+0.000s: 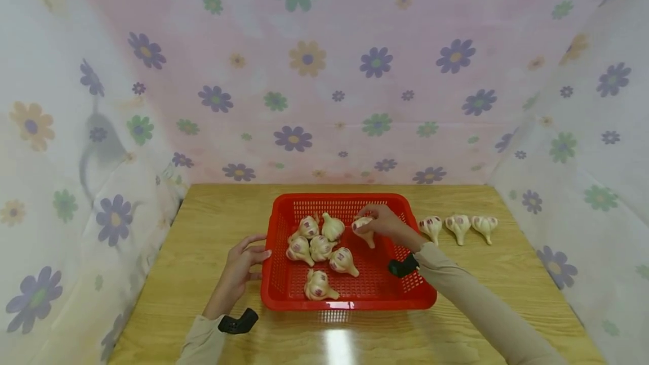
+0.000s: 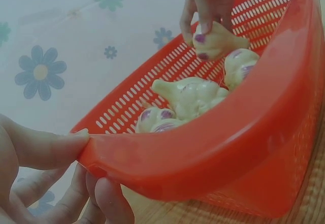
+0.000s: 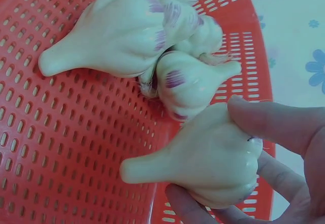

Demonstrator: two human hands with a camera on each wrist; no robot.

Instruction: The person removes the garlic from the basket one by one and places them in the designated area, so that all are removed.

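Observation:
A red plastic basket (image 1: pixel 350 304) with slotted walls stands on the wooden table. My left hand (image 1: pixel 237 268) pinches its left rim, thumb on top and fingers below, as the left wrist view shows. Inside, my right hand (image 1: pixel 387 223) grips a garlic bulb (image 3: pixel 208 158) between thumb and fingers, its stem pointing down toward the near side in the head view. Several other garlic bulbs (image 1: pixel 321 248) lie in the basket's left half, most bunched together, while one bulb (image 1: pixel 318 286) rests nearer the front wall.
Three garlic bulbs (image 1: pixel 458 227) lie in a row on the table (image 1: pixel 213 207), to the right of the basket. Flower-patterned cloth (image 1: pixel 334 72) hangs behind the table and along both sides. Each wrist bears a black camera mount (image 1: pixel 238 321).

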